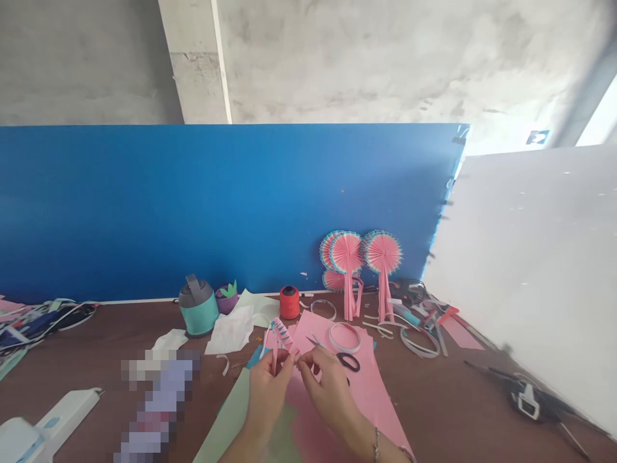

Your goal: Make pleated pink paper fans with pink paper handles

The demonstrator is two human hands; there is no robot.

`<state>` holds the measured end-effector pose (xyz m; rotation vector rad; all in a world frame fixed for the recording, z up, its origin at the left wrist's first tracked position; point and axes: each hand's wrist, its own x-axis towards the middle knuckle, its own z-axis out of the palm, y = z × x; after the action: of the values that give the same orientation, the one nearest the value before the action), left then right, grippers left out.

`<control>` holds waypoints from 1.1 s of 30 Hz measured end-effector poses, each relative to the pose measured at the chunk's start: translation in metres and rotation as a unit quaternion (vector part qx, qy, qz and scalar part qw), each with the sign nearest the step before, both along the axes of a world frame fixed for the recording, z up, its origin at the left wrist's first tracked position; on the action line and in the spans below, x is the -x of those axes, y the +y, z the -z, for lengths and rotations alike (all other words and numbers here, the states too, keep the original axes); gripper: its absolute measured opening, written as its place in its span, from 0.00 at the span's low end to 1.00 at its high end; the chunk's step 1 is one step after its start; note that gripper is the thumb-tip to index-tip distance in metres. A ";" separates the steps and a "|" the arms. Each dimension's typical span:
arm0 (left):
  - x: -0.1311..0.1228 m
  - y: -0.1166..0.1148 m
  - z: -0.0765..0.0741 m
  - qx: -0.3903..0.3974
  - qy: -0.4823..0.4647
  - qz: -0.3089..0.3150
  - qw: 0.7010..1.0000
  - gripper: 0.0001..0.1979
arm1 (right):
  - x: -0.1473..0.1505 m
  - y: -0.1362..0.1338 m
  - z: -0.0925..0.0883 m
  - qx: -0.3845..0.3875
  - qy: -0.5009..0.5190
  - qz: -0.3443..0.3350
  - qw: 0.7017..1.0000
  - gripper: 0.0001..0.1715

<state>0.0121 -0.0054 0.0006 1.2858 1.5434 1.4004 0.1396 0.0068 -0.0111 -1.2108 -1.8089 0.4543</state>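
Bare forearms (241, 447) came in from the near edge over green paper (225, 418) on the left and pink sheets (366, 392) on the right, with a bracelet (376, 444) on the right wrist. A little farther in, the left hand (267, 379) pinched a pleated strip (283, 335) with a striped edge between thumb and fingers. The strip stood just beyond the fingertips, its long axis slanting from far left to near right, so most of its length was nearer the left hand. Its near right end pointed toward the right hand (325, 376), whose thumb and finger met right there; whether they gripped that end or only touched it, I could not tell.

Just past the right hand, and partly hidden by it, lay black-handled scissors (349, 363), with a white ring (345, 338) beyond. Farther off stood a red spool (290, 303) and, to its right, round pink fans (347, 253) before a blue panel (231, 206).
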 end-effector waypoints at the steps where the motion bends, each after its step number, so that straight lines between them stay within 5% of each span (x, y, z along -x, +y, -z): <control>1: 0.000 0.000 -0.001 0.001 0.001 0.005 1.000 0.17 | 0.000 0.000 0.001 0.011 0.003 0.002 1.000 0.14; 33: 0.000 0.003 0.005 -0.020 0.004 0.015 1.000 0.18 | -0.005 0.005 0.001 0.076 0.024 -0.013 0.997 0.12</control>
<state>0.0121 -0.0026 -0.0043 1.3353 1.5032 1.4160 0.1446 0.0119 -0.0123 -1.2689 -1.7764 0.6404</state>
